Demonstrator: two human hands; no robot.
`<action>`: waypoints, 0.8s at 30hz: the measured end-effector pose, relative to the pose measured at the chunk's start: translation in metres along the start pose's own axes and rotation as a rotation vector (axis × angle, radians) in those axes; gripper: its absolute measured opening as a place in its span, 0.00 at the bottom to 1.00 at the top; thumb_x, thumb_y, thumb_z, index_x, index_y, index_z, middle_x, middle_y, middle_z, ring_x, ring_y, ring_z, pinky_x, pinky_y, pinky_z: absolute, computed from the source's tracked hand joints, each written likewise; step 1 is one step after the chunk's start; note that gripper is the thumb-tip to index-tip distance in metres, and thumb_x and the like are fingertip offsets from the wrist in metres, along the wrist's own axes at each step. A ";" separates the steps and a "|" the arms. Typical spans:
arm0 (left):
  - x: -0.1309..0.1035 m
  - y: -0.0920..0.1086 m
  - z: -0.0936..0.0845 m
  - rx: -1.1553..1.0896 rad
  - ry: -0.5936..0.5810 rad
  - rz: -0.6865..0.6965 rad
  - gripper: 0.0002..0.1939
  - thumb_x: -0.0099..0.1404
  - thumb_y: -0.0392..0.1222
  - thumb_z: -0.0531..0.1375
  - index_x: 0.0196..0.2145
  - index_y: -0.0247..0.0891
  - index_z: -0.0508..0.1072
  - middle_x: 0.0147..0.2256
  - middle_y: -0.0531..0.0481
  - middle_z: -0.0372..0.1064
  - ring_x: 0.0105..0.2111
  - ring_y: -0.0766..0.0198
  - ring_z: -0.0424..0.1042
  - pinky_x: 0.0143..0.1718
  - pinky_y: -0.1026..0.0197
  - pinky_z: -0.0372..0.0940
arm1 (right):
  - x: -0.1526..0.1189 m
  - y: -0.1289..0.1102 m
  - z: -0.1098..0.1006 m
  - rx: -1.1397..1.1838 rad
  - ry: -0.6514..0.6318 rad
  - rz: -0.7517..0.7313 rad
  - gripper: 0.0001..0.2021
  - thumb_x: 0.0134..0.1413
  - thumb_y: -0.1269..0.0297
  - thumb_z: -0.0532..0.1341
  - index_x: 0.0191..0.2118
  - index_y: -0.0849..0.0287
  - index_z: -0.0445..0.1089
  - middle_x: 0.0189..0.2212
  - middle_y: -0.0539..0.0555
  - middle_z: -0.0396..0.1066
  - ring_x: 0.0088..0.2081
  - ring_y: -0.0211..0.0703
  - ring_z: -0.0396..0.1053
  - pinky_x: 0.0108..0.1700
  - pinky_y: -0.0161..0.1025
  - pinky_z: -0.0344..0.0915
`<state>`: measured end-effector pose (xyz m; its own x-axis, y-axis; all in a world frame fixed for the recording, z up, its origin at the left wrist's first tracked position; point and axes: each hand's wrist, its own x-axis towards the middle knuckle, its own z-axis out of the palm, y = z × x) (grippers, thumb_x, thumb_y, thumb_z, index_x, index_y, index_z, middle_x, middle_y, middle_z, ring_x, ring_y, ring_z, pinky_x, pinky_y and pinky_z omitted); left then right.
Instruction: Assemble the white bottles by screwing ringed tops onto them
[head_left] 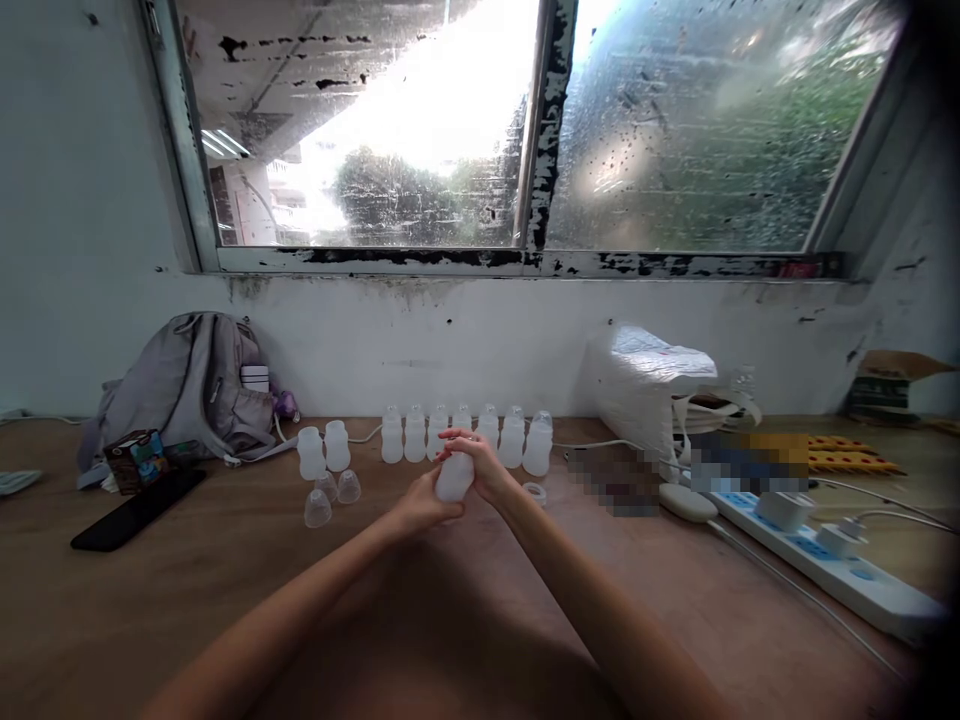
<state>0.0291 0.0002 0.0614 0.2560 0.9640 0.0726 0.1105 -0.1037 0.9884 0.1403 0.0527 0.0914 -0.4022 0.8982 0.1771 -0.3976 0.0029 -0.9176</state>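
Note:
A translucent white baby bottle [454, 480] is held tilted above the table, in front of a row of similar bottles. My left hand [420, 505] is closed round its body from the left. My right hand [486, 468] curls its fingers over the far, upper end, which they hide. Behind my hands, several capped baby bottles [512, 438] stand upright side by side. To the left are two bottles without tops [311, 455]. Clear domed caps [317, 509] lie in front of them. Just right of my right hand is a white ring [535, 493] on the table.
At left are a grey backpack [187, 390], a small box [137, 460] and a black phone-like slab [139, 510]. On the right stand a white bag [637, 400], a white oval device [688, 503] and a power strip [825, 560] with plugs and cables. A window [525, 262] lies behind.

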 end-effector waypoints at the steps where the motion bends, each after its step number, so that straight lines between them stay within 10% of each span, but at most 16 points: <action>1: 0.003 -0.002 0.000 0.027 0.033 0.024 0.20 0.41 0.33 0.61 0.36 0.35 0.65 0.27 0.53 0.63 0.24 0.66 0.63 0.22 0.67 0.56 | 0.001 0.002 -0.001 -0.020 0.032 -0.017 0.09 0.33 0.69 0.62 0.28 0.60 0.67 0.14 0.47 0.66 0.21 0.39 0.67 0.27 0.35 0.61; 10: -0.003 0.012 0.009 -0.037 -0.160 -0.043 0.13 0.55 0.44 0.50 0.34 0.32 0.63 0.27 0.48 0.65 0.19 0.69 0.63 0.19 0.66 0.57 | -0.006 -0.010 -0.005 0.016 -0.098 -0.047 0.08 0.38 0.62 0.60 0.26 0.59 0.64 0.22 0.51 0.69 0.32 0.44 0.69 0.36 0.39 0.63; 18: 0.009 0.005 0.012 0.501 0.322 0.182 0.20 0.47 0.43 0.61 0.38 0.36 0.63 0.28 0.50 0.66 0.27 0.61 0.66 0.25 0.63 0.59 | -0.006 -0.022 -0.006 -0.354 -0.055 -0.247 0.07 0.40 0.61 0.60 0.26 0.59 0.64 0.28 0.51 0.70 0.33 0.41 0.66 0.34 0.35 0.60; 24: 0.014 0.000 0.001 0.456 0.345 0.208 0.28 0.54 0.56 0.54 0.45 0.34 0.56 0.38 0.41 0.65 0.37 0.55 0.67 0.34 0.57 0.61 | -0.008 -0.027 -0.017 -0.463 -0.136 -0.057 0.15 0.42 0.56 0.60 0.39 0.55 0.65 0.34 0.50 0.67 0.34 0.39 0.65 0.31 0.32 0.60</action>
<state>0.0334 0.0135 0.0623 -0.0015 0.9280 0.3726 0.5113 -0.3194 0.7978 0.1681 0.0525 0.1088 -0.5072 0.8252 0.2485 -0.0256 0.2737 -0.9615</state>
